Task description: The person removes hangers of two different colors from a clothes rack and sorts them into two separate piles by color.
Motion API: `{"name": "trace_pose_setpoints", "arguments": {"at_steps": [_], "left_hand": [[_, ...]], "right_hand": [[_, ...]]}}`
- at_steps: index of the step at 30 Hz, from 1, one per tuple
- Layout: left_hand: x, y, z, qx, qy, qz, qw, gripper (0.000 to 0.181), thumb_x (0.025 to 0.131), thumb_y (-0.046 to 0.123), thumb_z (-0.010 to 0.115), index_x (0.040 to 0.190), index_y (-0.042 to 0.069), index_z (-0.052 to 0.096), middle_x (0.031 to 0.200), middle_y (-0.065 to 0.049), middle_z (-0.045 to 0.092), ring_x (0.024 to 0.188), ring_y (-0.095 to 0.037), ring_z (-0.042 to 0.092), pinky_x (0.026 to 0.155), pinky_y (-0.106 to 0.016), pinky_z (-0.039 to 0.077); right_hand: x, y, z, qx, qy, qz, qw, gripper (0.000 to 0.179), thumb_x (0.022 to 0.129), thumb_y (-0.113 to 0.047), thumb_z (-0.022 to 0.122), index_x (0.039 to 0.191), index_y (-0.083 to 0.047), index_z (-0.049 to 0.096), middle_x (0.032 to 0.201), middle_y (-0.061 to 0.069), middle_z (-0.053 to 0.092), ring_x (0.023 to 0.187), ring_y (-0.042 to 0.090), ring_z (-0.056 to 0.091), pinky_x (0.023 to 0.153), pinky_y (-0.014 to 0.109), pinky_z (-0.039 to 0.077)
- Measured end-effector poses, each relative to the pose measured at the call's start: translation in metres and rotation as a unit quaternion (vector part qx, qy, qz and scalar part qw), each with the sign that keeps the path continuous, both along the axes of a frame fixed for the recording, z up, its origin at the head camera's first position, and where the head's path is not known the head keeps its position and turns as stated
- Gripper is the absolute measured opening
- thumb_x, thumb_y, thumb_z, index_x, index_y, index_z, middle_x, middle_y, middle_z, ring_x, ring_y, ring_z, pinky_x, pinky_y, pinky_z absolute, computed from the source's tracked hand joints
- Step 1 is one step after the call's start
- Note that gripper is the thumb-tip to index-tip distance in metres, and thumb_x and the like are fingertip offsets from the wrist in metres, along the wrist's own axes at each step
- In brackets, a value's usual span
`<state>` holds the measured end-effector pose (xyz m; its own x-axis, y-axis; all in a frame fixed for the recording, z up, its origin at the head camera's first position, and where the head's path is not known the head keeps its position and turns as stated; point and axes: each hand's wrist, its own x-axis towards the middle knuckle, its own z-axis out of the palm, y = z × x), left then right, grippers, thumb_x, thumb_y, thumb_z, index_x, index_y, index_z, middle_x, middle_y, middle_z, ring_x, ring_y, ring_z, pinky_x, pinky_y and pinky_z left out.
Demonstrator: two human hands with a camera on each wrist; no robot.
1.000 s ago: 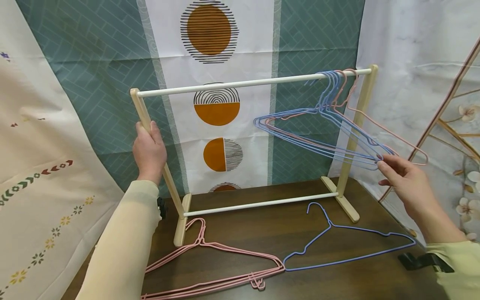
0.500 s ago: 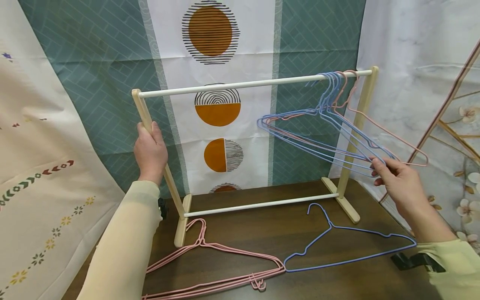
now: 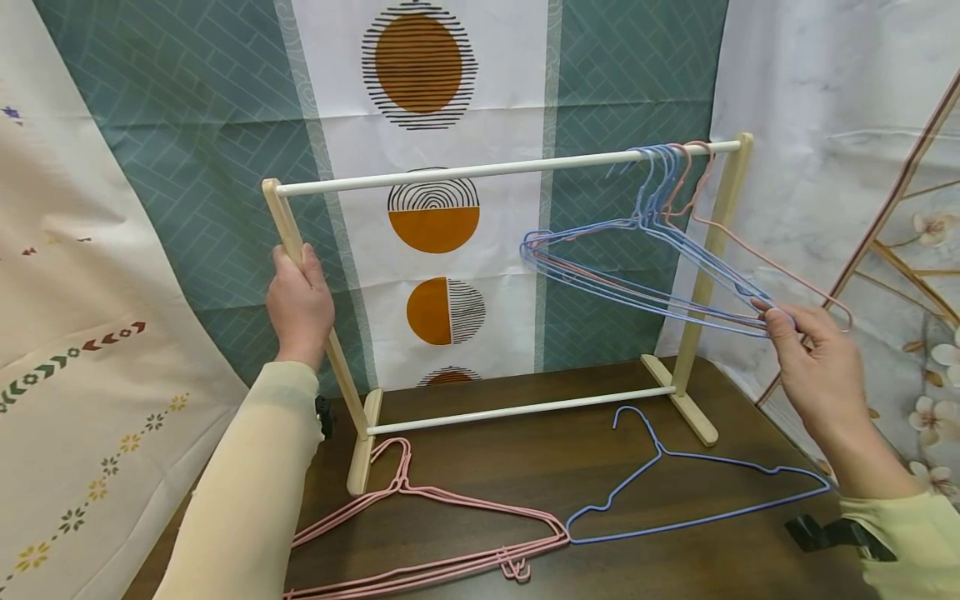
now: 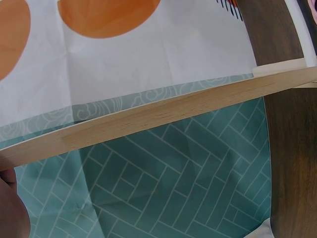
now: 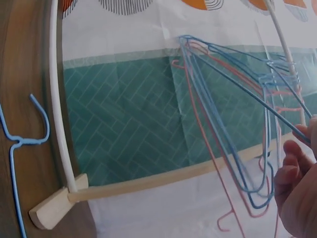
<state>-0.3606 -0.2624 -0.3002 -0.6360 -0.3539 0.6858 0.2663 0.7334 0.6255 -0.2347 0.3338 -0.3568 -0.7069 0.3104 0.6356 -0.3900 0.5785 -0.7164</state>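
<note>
1. Hung hangers point(image 3: 651, 218): thin, blue and pink, bunched on white rack rail point(image 3: 450, 173) near its right end.
2. Right grip point(image 3: 817, 358) reached forward, thumb and fingers pinched blue hangers' right corner.
3. Left grip point(image 3: 300, 304) was raised, wrapped round pale wood rack post point(image 3: 341, 367).
4. Pink hangers point(image 3: 480, 501) and blue hanger point(image 3: 660, 450) lay flat on brown bench point(image 3: 480, 454).

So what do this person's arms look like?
The left sleeve and right sleeve are plain and pale yellow. The left one bears a small black device, the right one a black strapped device. Left grip and right grip are ungloved.
</note>
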Motion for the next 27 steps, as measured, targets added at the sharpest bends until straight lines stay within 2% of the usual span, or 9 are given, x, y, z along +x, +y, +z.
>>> {"name": "trace_pose_setpoints", "arguments": {"at_steps": [2, 4, 7, 8, 10, 13, 19, 21, 27], "left_hand": [[0.000, 0.000, 0.000, 0.000, -0.001, 0.000, 1.0000, 0.064, 0.120, 0.053, 0.027, 0.142, -0.003, 0.046, 0.089, -0.016, 0.053, 0.075, -0.035, 0.055, 0.066, -0.044, 0.043], [0.000, -0.001, 0.000, 0.000, -0.003, 0.001, 1.0000, 0.063, 0.120, 0.053, 0.027, 0.143, -0.003, 0.046, 0.089, -0.016, 0.053, 0.075, -0.035, 0.055, 0.066, -0.044, 0.043], [0.000, -0.001, -0.001, -0.001, -0.002, 0.000, 1.0000, 0.064, 0.120, 0.053, 0.027, 0.143, -0.003, 0.046, 0.089, -0.016, 0.053, 0.075, -0.035, 0.056, 0.065, -0.044, 0.044], [0.000, -0.002, -0.001, -0.002, -0.001, 0.001, 1.0000, 0.064, 0.120, 0.054, 0.027, 0.142, -0.003, 0.046, 0.089, -0.016, 0.053, 0.075, -0.035, 0.056, 0.065, -0.043, 0.044], [-0.001, -0.002, -0.001, -0.002, 0.000, 0.001, 1.0000, 0.064, 0.120, 0.054, 0.027, 0.142, -0.002, 0.046, 0.089, -0.016, 0.053, 0.075, -0.035, 0.056, 0.065, -0.043, 0.044], [-0.002, -0.002, -0.001, -0.003, 0.001, -0.001, 1.0000, 0.063, 0.120, 0.054, 0.027, 0.142, -0.002, 0.046, 0.088, -0.015, 0.053, 0.074, -0.035, 0.055, 0.064, -0.043, 0.044], [-0.003, -0.002, -0.001, -0.004, 0.002, 0.000, 1.0000, 0.064, 0.120, 0.054, 0.026, 0.141, -0.003, 0.046, 0.087, -0.015, 0.052, 0.073, -0.034, 0.054, 0.064, -0.044, 0.043], [-0.002, -0.002, -0.001, -0.005, 0.003, 0.001, 1.0000, 0.064, 0.120, 0.054, 0.025, 0.141, -0.003, 0.046, 0.087, -0.015, 0.052, 0.073, -0.034, 0.054, 0.064, -0.043, 0.043], [-0.001, -0.001, 0.000, -0.005, -0.001, 0.003, 1.0000, 0.065, 0.119, 0.055, 0.025, 0.141, -0.002, 0.046, 0.087, -0.014, 0.052, 0.074, -0.033, 0.054, 0.064, -0.042, 0.043]], "right_hand": [[0.000, -0.003, 0.002, -0.056, 0.015, 0.049, 0.9971, 0.030, 0.115, -0.020, 0.064, 0.135, -0.003, 0.077, 0.108, -0.019, 0.070, 0.088, 0.000, 0.062, 0.071, 0.011, 0.045], [0.000, -0.005, 0.004, -0.129, 0.034, 0.123, 0.9834, 0.030, 0.114, -0.017, 0.063, 0.134, 0.002, 0.076, 0.106, -0.008, 0.076, 0.078, 0.004, 0.067, 0.061, 0.013, 0.049], [-0.002, -0.007, 0.007, -0.236, 0.054, 0.247, 0.9383, 0.032, 0.114, -0.013, 0.060, 0.134, 0.009, 0.071, 0.114, 0.006, 0.078, 0.073, 0.013, 0.075, 0.063, 0.018, 0.057], [-0.003, -0.007, 0.008, -0.258, 0.060, 0.276, 0.9240, 0.032, 0.115, -0.012, 0.058, 0.133, 0.011, 0.070, 0.119, 0.009, 0.077, 0.076, 0.016, 0.077, 0.067, 0.020, 0.060], [-0.004, -0.007, 0.010, -0.286, 0.065, 0.310, 0.9046, 0.032, 0.115, -0.013, 0.055, 0.130, 0.011, 0.070, 0.127, 0.013, 0.074, 0.083, 0.020, 0.080, 0.077, 0.026, 0.063], [-0.006, -0.006, 0.012, -0.326, 0.070, 0.338, 0.8800, 0.034, 0.116, -0.015, 0.052, 0.130, 0.011, 0.068, 0.124, 0.017, 0.073, 0.089, 0.025, 0.081, 0.083, 0.031, 0.063], [-0.007, -0.005, 0.016, -0.400, 0.087, 0.386, 0.8266, 0.035, 0.115, -0.014, 0.053, 0.135, 0.014, 0.063, 0.109, 0.027, 0.075, 0.092, 0.035, 0.082, 0.082, 0.038, 0.064], [-0.006, -0.005, 0.018, -0.407, 0.091, 0.394, 0.8191, 0.035, 0.115, -0.013, 0.052, 0.134, 0.015, 0.063, 0.109, 0.028, 0.075, 0.091, 0.036, 0.082, 0.082, 0.039, 0.064], [-0.002, -0.004, 0.016, -0.415, 0.086, 0.413, 0.8063, 0.034, 0.115, -0.013, 0.051, 0.131, 0.015, 0.064, 0.104, 0.028, 0.076, 0.085, 0.035, 0.081, 0.078, 0.039, 0.065]]}}
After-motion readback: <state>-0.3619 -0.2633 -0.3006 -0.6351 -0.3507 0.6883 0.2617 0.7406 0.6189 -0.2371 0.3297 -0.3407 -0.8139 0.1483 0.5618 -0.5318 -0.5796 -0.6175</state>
